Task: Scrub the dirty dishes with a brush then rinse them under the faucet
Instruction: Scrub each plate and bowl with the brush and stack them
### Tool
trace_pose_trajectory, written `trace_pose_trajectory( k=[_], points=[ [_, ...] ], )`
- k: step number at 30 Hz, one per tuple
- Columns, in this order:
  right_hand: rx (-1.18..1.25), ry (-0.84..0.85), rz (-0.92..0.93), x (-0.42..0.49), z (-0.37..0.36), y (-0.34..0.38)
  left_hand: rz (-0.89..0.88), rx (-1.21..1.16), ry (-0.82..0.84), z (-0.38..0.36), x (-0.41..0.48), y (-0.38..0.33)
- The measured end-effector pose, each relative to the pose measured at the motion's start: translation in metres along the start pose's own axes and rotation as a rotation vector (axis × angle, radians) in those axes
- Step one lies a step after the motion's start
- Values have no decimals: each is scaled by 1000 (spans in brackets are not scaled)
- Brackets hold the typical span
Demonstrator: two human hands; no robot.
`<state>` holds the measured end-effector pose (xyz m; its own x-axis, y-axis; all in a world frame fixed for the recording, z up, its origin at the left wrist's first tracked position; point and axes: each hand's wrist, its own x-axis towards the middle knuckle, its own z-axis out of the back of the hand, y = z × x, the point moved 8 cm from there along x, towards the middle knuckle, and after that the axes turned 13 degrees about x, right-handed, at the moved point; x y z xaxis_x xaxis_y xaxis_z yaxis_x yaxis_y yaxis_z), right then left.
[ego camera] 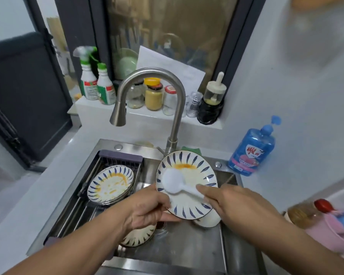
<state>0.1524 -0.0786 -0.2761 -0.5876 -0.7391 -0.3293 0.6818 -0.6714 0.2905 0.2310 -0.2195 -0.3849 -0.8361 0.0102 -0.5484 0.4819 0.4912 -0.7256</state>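
Note:
My left hand (147, 211) grips the near left rim of a white plate with blue dashes (189, 169), tilted up over the sink and smeared with orange sauce near its top. My right hand (232, 207) holds the handle of a white brush (172, 180), whose head presses on the plate's left part. The curved steel faucet (147, 82) arches above, no water running. A stack of dirty matching plates (109, 185) lies on the rack at left. More dishes (137, 237) sit in the sink bottom under my hands.
The steel sink (187, 251) has a sliding drain rack (87, 207) on its left side. A blue soap bottle (250, 149) stands on the counter at right. Jars and spray bottles (95, 84) line the sill behind the faucet. A pink tub (326, 235) sits at far right.

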Motion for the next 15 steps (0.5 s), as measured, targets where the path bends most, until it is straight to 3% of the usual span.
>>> trace_pose_trajectory(
  k=[3,7,10,15],
  points=[
    [-83,14,-47,-20,5,-7,-49,-50,12,6,-10,-6],
    [-76,-122,-184,-24,34,-28,-89,-30,32,2,-23,-2],
    [28,-140,-119,-15,32,-9,-90,30,76,-12,-26,4],
    [-16,-18,-22,-24,10,22,-90,-32,94,-13,-23,7]
  ],
)
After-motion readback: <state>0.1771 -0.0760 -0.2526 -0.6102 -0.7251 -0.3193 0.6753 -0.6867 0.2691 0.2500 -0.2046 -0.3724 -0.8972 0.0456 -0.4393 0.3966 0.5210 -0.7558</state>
